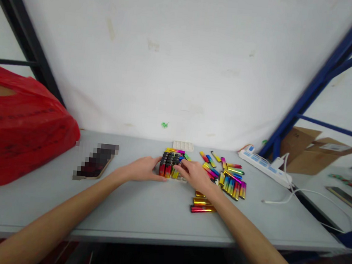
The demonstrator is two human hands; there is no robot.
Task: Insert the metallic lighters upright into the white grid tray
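Several metallic coloured lighters [165,169] with black tops stand upright, packed in rows in a pale tray [180,180] on the grey table. My left hand [146,168] rests against the left side of this group, its thumb and fingers apart around the near left corner. At the right side of the tray, my right hand [192,173] has its fingers bent over a lighter, with the fingertips partly hidden. Many loose lighters [228,185] in red, gold, blue and purple lie to the right, and a few more [201,209] lie beside my right forearm.
An empty-looking white tray [183,146] sits by the wall. A phone [96,164] and a red plastic bag [23,129] are on the left. On the right are a white power strip [266,167], a white cable [294,193], blue frame bars and a cardboard box [313,153].
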